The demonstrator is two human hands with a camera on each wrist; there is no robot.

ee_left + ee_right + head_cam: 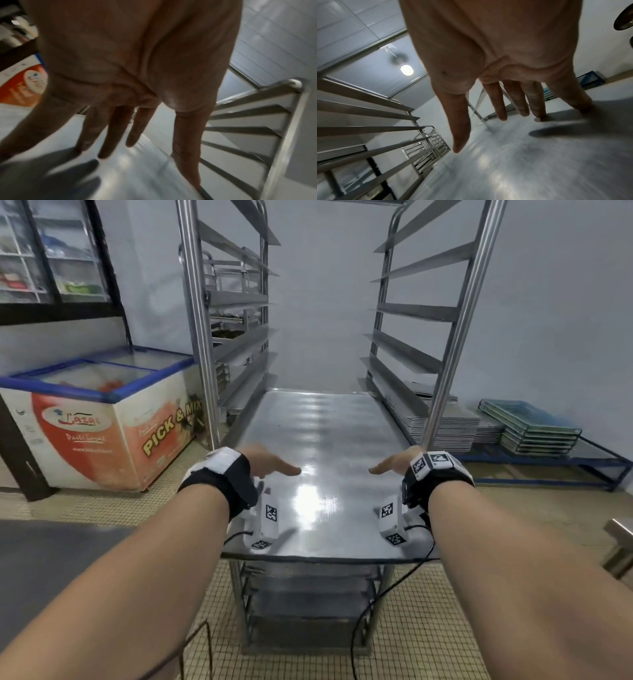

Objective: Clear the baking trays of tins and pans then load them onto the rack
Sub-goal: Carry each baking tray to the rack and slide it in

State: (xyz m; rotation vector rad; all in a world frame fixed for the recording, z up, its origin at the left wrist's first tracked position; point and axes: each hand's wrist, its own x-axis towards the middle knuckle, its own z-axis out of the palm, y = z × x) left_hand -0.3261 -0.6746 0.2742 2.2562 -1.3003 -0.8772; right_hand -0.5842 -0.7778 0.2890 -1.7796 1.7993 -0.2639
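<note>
A bare steel baking tray (318,440) lies flat on the runners of the tall steel rack (195,330), its near edge sticking out toward me. My left hand (270,465) hovers flat over the tray's left side, fingers straight and spread (109,135), holding nothing. Over the right side my right hand (394,465) is likewise flat; its outer fingertips (539,112) touch or nearly touch the tray surface (522,162). The tray surface (137,169) carries no tins or pans. More trays sit on the lower runners (308,604).
A chest freezer (99,419) stands on the floor to the left. A second rack (236,302) is behind on the left. Stacks of trays (445,422) and teal trays (534,426) rest on a low blue stand at right. Angled runners (411,313) line both sides.
</note>
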